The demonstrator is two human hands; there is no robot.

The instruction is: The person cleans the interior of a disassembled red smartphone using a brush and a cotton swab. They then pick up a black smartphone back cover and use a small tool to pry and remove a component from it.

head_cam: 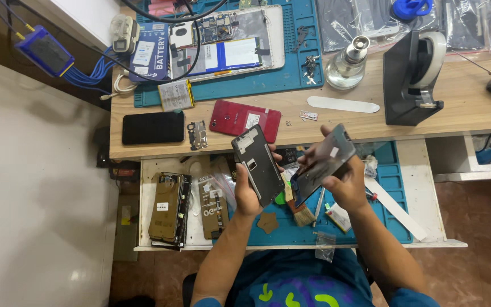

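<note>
Left hand [247, 190] clasping dark grey rectangular phone frame [258, 165] upright, inner face turned up for viewing. Right hand [345, 185] gripping glossy dark phone screen panel [324, 164], tilted apart from frame. Both held above blue silicone mat [390, 176] in open drawer, just below wooden desk [461, 102]. Red phone back cover [244, 117] lying on desk edge.

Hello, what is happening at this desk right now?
A person is holding two phone parts above an open drawer. The left hand grips a dark phone frame, and the right hand holds a phone screen panel tilted toward it. On the wooden desk lie a red back cover, a black phone and an opened phone on a blue mat.
</note>
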